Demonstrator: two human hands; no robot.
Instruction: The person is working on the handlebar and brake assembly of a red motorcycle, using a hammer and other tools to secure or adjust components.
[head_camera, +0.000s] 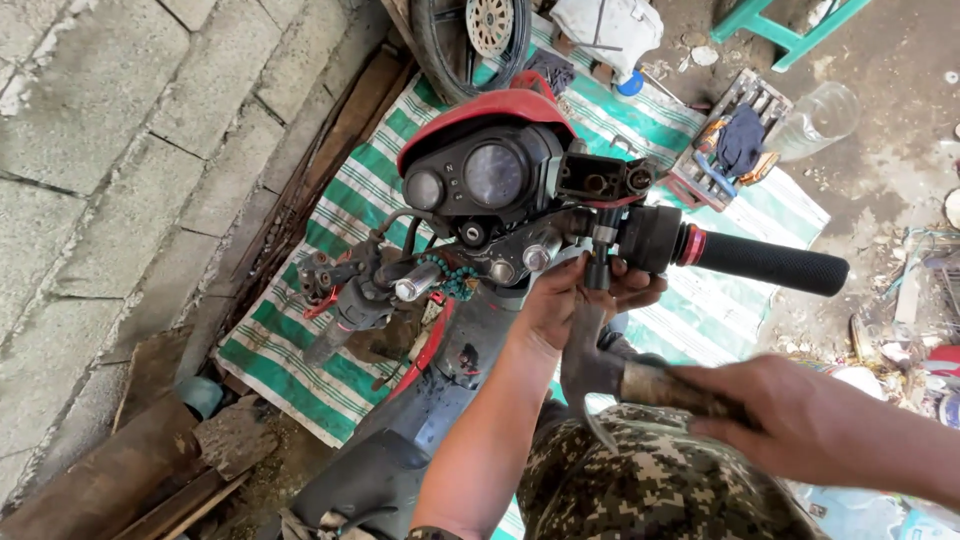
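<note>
Hammer (600, 365) handle axis runs right, head up-left | right hand (800, 425) fingers grip handle | left hand (580, 300) fingers clasp handlebar bracket (597, 262)

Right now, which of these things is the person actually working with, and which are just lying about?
In use:
left hand at the clamp under the handlebar
right hand holding a hammer
black grip

Lying about:
striped tarp
wheel
crate
plastic jar
green stool
</note>
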